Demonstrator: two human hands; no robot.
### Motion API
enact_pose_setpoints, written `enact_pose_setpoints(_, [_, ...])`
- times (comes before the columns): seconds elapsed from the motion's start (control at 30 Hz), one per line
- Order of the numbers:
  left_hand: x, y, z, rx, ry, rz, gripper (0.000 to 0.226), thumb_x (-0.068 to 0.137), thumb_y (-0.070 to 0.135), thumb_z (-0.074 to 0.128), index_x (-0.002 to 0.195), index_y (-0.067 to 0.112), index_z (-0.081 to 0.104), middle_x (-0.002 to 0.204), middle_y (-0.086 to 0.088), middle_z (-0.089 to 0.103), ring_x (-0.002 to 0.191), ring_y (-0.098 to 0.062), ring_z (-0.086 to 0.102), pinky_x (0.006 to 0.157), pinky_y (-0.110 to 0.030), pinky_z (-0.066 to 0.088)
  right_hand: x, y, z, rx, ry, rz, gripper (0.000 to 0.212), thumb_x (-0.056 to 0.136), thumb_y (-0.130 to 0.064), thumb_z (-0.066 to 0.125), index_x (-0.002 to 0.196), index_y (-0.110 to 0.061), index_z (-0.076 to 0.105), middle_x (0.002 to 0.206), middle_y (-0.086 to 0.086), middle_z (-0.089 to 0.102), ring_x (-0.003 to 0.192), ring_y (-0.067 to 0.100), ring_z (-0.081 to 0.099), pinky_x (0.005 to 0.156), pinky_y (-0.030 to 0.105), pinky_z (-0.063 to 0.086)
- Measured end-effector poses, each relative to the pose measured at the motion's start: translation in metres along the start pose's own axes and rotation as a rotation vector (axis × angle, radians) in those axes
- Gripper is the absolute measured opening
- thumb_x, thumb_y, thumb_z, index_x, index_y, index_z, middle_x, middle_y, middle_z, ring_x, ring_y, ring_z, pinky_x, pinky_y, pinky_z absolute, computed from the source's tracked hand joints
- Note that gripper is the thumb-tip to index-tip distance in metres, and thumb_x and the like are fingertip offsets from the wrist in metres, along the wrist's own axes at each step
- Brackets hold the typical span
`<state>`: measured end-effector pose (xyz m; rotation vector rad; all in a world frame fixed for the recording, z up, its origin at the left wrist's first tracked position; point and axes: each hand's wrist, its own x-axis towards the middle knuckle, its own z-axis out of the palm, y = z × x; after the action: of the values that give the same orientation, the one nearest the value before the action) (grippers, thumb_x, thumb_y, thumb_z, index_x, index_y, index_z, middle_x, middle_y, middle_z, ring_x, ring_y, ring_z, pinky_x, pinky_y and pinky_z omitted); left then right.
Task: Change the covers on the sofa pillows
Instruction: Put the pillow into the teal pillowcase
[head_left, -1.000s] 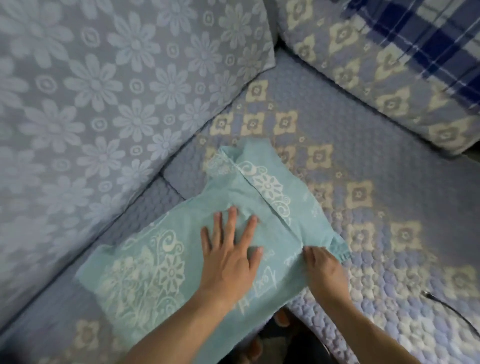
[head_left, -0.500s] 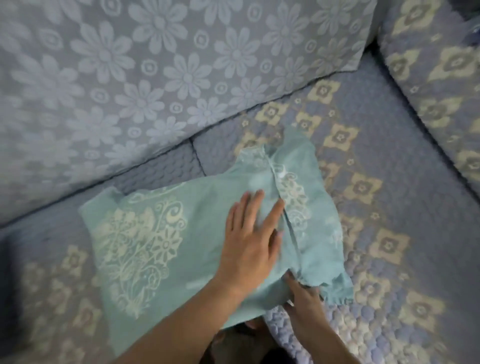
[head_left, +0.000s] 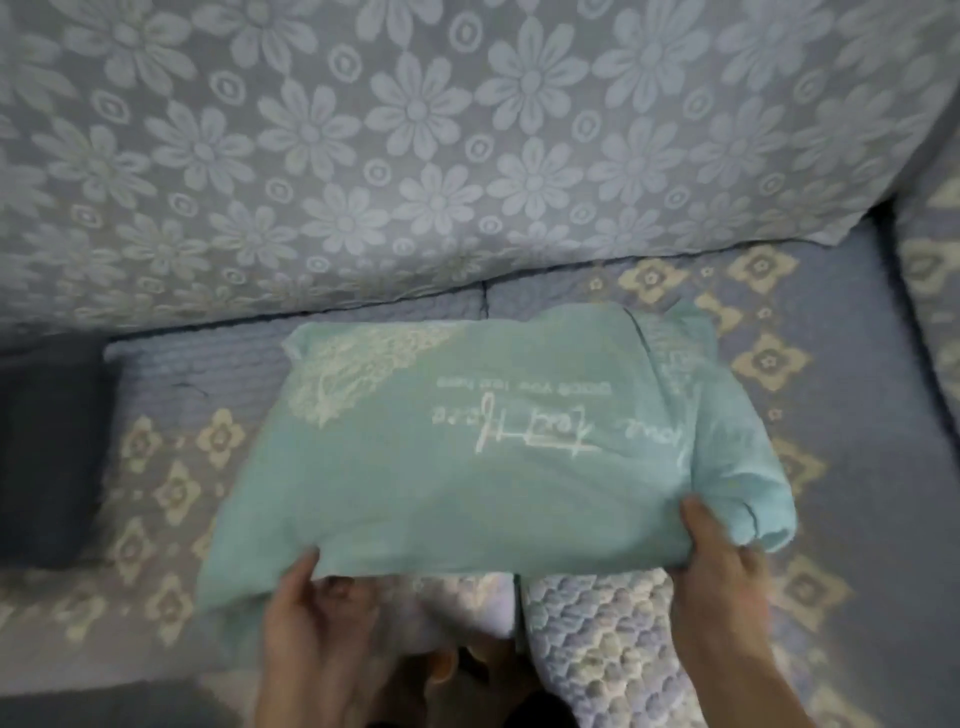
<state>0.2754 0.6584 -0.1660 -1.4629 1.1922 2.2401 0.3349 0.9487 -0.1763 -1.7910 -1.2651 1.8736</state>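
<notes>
Two hands are gripping the near edge of the teal pillow (head_left: 493, 457), which is lying flat on the sofa seat (head_left: 852, 467) below the floral backrest (head_left: 415, 130). Left hand (head_left: 306, 613) is pinching at 7 o'clock, fingers hidden under the fabric; right hand (head_left: 719, 566) is clutching the bunched cover end at 4 o'clock. Dark cushion (head_left: 47, 447) is sitting at 9 o'clock.

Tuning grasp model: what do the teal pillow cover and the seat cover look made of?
Teal pillow cover: thin woven fabric, likely cotton, matte; it creases and bunches at the right end. Seat cover: quilted padded textile, matte; stitched bumps show. Fibre can't be confirmed.
</notes>
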Motion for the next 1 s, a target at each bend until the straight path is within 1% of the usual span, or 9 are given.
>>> enact_pose_setpoints(0.1, [-0.065,0.080,0.042,0.130,-0.156,0.246,0.039,0.092,0.001,0.045,0.070,0.020,0.071,0.066,0.007,0.066,0.047,-0.005,0.054,0.048,-0.015,0.047,-0.041,-0.106,0.012,-0.348,-0.019,-0.384,0.010,0.087,-0.033,0.070,0.086,-0.023,0.072,0.088,-0.006,0.074,0.085,0.010,0.072,0.081,0.030,0.058])
enact_pose_setpoints(0.23, [-0.126,0.171,0.105,0.234,-0.276,0.201,0.025,0.077,0.021,0.069,0.058,0.022,0.054,0.045,0.008,0.050,0.040,-0.008,0.058,0.042,-0.017,0.051,-0.065,-0.235,0.021,-0.908,-0.095,-0.531,0.058,0.086,-0.054,0.057,0.052,-0.007,0.065,0.039,0.009,0.056,0.049,0.033,0.058,0.063,0.043,0.049])
enact_pose_setpoints(0.3, [-0.113,0.184,0.143,0.259,-0.320,0.243,0.018,0.061,0.028,0.073,0.053,0.021,0.059,0.059,0.004,0.065,0.061,-0.010,0.073,0.054,-0.022,0.059,-0.045,-0.272,0.048,-0.947,-0.109,-0.586,0.050,0.086,-0.046,0.055,0.062,-0.003,0.066,0.044,0.011,0.060,0.050,0.033,0.059,0.060,0.040,0.049])
enact_pose_setpoints(0.37, [-0.076,0.178,0.169,0.336,-0.297,0.413,0.010,0.081,0.018,0.064,0.071,0.019,0.064,0.077,0.001,0.072,0.090,-0.022,0.075,0.075,-0.031,0.061,-0.008,-0.281,0.088,-0.945,-0.078,-0.709,0.031,0.088,-0.032,0.052,0.096,-0.007,0.069,0.086,0.016,0.074,0.083,0.031,0.069,0.077,0.043,0.054])
enact_pose_setpoints(0.43, [-0.024,0.145,0.180,0.611,-0.211,0.597,0.012,0.095,0.028,0.060,0.096,0.018,0.067,0.091,-0.003,0.073,0.097,-0.026,0.065,0.089,-0.043,0.052,0.021,-0.254,0.118,-1.053,-0.151,-0.727,0.041,0.095,-0.028,0.053,0.133,-0.011,0.056,0.131,0.017,0.060,0.122,0.034,0.056,0.102,0.042,0.042])
enact_pose_setpoints(0.67, [0.039,-0.054,0.075,1.931,-0.335,0.992,0.061,0.100,0.053,0.030,0.152,0.023,0.043,0.159,-0.016,0.037,0.146,-0.042,0.032,0.115,-0.056,0.035,0.015,-0.033,0.079,-1.312,-0.481,-0.926,0.057,0.100,-0.048,0.045,0.149,-0.020,0.042,0.160,0.011,0.029,0.146,0.031,0.020,0.121,0.047,0.024])
enact_pose_setpoints(0.87, [0.090,-0.083,0.081,2.018,-0.221,1.166,0.060,0.102,0.052,0.030,0.157,0.030,0.031,0.165,-0.015,0.024,0.152,-0.042,0.018,0.122,-0.059,0.016,0.017,0.011,0.098,-1.359,-0.609,-1.330,0.058,0.104,-0.049,0.034,0.156,-0.024,0.030,0.167,0.011,0.011,0.154,0.035,-0.001,0.124,0.054,0.005])
enact_pose_setpoints(0.93, [0.112,-0.084,0.071,2.092,-0.163,1.157,0.062,0.099,0.052,0.037,0.157,0.030,0.033,0.165,-0.014,0.026,0.152,-0.041,0.018,0.122,-0.059,0.012,0.095,0.017,0.079,-1.615,-0.476,-1.235,0.062,0.103,-0.052,0.025,0.159,-0.025,0.024,0.168,0.009,0.008,0.154,0.035,0.001,0.122,0.058,0.010])
enact_pose_setpoints(1.0, [0.127,-0.082,0.051,2.225,-0.094,1.089,0.065,0.097,0.057,0.036,0.156,0.029,0.036,0.165,-0.012,0.026,0.153,-0.040,0.017,0.122,-0.061,0.010,0.178,0.005,0.040,-1.781,-0.150,-0.716,0.072,0.098,-0.061,0.006,0.161,-0.025,0.009,0.169,0.007,0.001,0.154,0.036,0.000,0.120,0.059,0.010])
